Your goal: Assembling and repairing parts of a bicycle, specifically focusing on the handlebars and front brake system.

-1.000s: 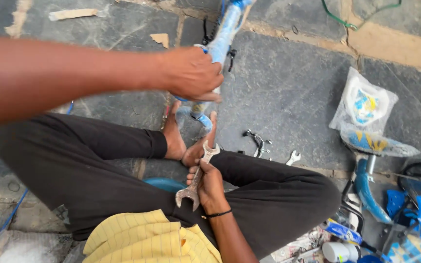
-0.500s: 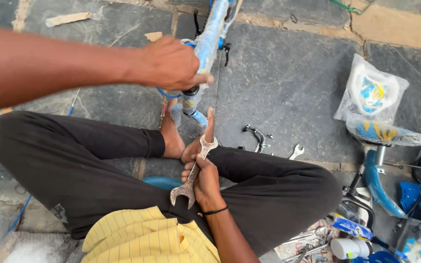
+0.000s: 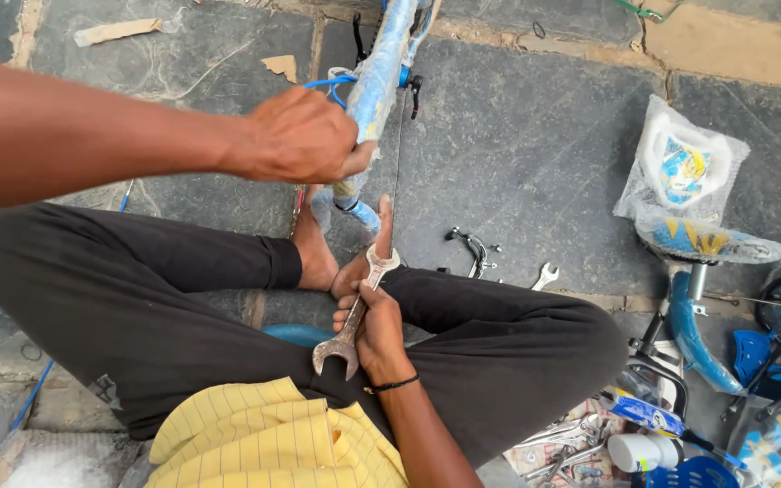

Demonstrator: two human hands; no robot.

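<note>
left hand (image 3: 305, 136): arm reaches across from the left, fingers and thumb wrapped round the frame (image 3: 374, 90), knuckles up
frame: blue bike tube in clear wrap, runs from top centre down toward the feet; lower end sits just above the left foot (image 3: 316, 253)
right hand (image 3: 374, 327): fist closed round the middle of the wrench (image 3: 354, 312), over the lap
wrench: steel, double open-ended, near upright; upper jaw near the lower end of the frame, lower jaw sticks out below the fist over the yellow shirt (image 3: 268, 438)
cable (image 3: 329, 83): thin blue loop at the frame, just above the left hand's fingers
posture: person sits cross-legged on grey stone slabs (image 3: 517, 145), black trousers, barefoot
wristband (image 3: 392, 386): thin black, on the right wrist
brake caliper (image 3: 472, 246): on the stone just right of the feet
spare spanner (image 3: 544, 276): small, lies just beyond the right knee
bagged part (image 3: 684, 167): white-blue item in clear plastic, well right of the frame
bike parts (image 3: 693, 312): blue pieces piled at right edge, details too cluttered to tell
tools (image 3: 558, 447): loose bits lower right, beside the right thigh
</note>
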